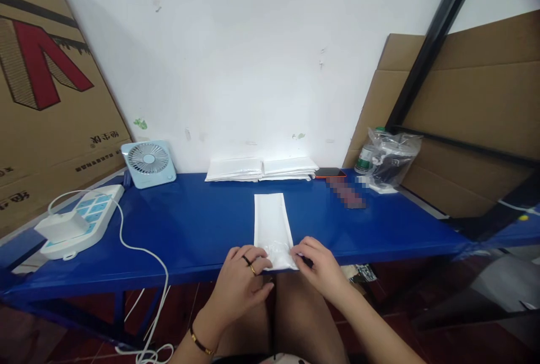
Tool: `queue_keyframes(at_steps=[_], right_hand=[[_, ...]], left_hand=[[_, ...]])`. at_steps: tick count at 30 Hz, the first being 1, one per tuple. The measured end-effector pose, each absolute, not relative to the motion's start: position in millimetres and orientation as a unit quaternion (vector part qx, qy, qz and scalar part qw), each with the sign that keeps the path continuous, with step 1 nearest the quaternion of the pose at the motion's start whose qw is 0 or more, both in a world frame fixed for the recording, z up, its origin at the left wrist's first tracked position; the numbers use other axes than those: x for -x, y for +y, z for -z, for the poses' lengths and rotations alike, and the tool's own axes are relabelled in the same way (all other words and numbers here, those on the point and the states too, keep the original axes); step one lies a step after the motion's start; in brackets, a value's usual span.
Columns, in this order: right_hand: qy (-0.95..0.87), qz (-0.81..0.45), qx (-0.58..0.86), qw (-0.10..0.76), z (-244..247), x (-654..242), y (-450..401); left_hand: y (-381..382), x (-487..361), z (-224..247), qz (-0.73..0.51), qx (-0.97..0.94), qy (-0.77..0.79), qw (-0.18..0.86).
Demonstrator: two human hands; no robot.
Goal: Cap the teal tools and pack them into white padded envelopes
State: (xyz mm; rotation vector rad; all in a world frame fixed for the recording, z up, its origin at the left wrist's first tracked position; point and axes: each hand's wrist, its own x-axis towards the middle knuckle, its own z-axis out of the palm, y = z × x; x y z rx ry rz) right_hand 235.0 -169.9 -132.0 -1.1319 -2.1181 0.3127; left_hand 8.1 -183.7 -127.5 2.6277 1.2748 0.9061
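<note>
A narrow white padded envelope [270, 220] lies lengthwise on the blue table, its near end at the front edge. That end looks wrinkled and shiny, as if covered by clear film. My left hand [242, 277], wearing rings, holds the near left corner with bent fingers; its thumb sits lower, in front of the table edge. On the opposite side, my right hand [318, 268] pinches the near right corner between thumb and fingers. Two side-by-side stacks of similar white envelopes, a left stack [234, 169] and a right stack [290, 167], rest against the wall.
On the blue table [194, 218], a light blue fan [149, 164] and a white power strip [99, 215] with a cable stand at left. A phone [331, 172] lies right of the stacks. Farther right are a jar [365, 160] and a plastic bag [396, 158]. Cardboard flanks both sides.
</note>
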Motion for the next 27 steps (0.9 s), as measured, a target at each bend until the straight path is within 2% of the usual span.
queue_keyframes(at_steps=[5, 10, 16, 18, 21, 24, 27], right_hand=[[-0.859, 0.058, 0.408, 0.305, 113, -224, -178], [-0.879, 0.202, 0.361, 0.236, 91, -203, -164], [-0.858, 0.264, 0.383, 0.217, 44, -200, -127], [-0.846, 0.232, 0.429, 0.214, 17, -205, -108], [-0.828, 0.123, 0.47, 0.281, -24, -212, -67], [-0.777, -0.071, 0.49, 0.388, -47, -211, -12], [-0.689, -0.317, 0.446, 0.476, -38, -190, 47]], left_hand=[[-167, -5, 128, -0.251, -0.891, 0.379, -0.007], [-136, -11, 106, -0.231, -0.905, 0.35, -0.072], [-103, -17, 55, -0.318, -0.878, 0.359, -0.011], [-88, -14, 42, -0.406, -0.842, 0.353, 0.044], [-54, 4, 38, -0.584, -0.708, 0.377, 0.124], [-9, 36, 56, -0.706, -0.509, 0.454, 0.191], [31, 68, 85, -0.731, -0.354, 0.533, 0.239]])
